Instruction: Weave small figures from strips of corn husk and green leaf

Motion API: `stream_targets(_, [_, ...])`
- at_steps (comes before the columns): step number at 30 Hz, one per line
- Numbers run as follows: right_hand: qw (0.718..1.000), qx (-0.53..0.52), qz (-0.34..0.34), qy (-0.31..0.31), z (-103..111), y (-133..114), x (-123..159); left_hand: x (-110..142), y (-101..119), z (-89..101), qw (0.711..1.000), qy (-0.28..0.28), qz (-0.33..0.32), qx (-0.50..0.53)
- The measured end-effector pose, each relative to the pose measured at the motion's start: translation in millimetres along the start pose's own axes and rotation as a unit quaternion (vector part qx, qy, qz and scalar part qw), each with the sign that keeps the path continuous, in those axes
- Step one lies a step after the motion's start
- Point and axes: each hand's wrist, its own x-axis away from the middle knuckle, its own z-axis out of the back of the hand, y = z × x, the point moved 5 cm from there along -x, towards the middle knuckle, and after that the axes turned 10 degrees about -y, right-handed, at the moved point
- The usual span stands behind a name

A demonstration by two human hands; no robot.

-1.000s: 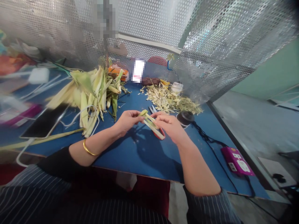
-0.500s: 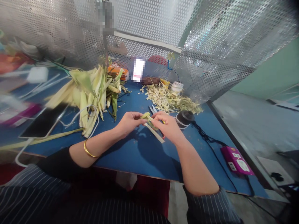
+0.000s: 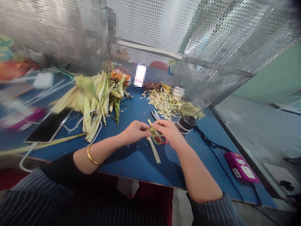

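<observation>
My left hand (image 3: 135,131) pinches a pale green corn husk strip (image 3: 154,150) that is looped and crossed over itself. From the other side, my right hand (image 3: 167,130) is closed on the same looped strip with thumb and fingers. One flat end of the strip hangs down toward the table's front edge. Scissors (image 3: 155,115) lie just behind and beneath the hands; their blades point away and a red handle shows beside the loop. A black spool-like object (image 3: 187,123) with white cord round it stands close to my right hand.
Corn husks (image 3: 94,97) are heaped at the left, and cut husk scraps (image 3: 169,102) at the back right. A phone (image 3: 48,125) with a white cable lies left. A purple power strip (image 3: 242,167) sits right, near black cords. A perforated metal screen (image 3: 150,28) stands behind.
Both hands appear slightly lower in the view, which has shifted too. The strip's loop has turned and opens more toward me, and its loose end now hangs more steeply.
</observation>
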Motion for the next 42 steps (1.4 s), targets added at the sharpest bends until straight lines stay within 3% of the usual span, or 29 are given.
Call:
stream_targets(3, [0.999,-0.053,0.002,-0.005,-0.6,2.1,-1.5,-0.1,-3.4,-4.6,0.999,-0.036,0.017,-0.013])
stream_targets(10, [0.975,-0.167,0.052,0.134,8.6,-0.6,-4.0,1.9,-6.3,-16.5,0.988,-0.151,0.004,-0.017])
stream_targets(16, [0.968,-0.155,0.089,0.176,12.2,-0.5,-1.1,0.8,-1.5,-9.5,0.992,-0.122,-0.014,0.004])
stream_targets(27, [0.965,-0.117,0.143,0.184,7.4,-3.1,-1.4,-0.4,-5.3,-6.2,0.988,-0.152,-0.002,-0.004])
stream_targets(30, [0.967,-0.103,0.152,0.177,6.9,-3.2,-1.2,0.7,-1.5,-6.2,0.989,-0.145,0.005,0.003])
stream_targets(35, [0.968,-0.1,0.175,0.148,-0.9,-3.3,-2.9,1.7,-0.9,-5.0,0.996,-0.087,0.026,-0.014])
stream_targets(39, [0.959,-0.105,0.207,0.162,-5.8,-6.0,-1.5,1.6,-4.3,-8.3,0.994,-0.094,0.038,-0.046])
stream_targets(42, [0.958,-0.115,0.218,0.144,-4.8,-7.6,-2.6,1.5,-3.7,-6.3,0.996,-0.079,0.041,-0.016])
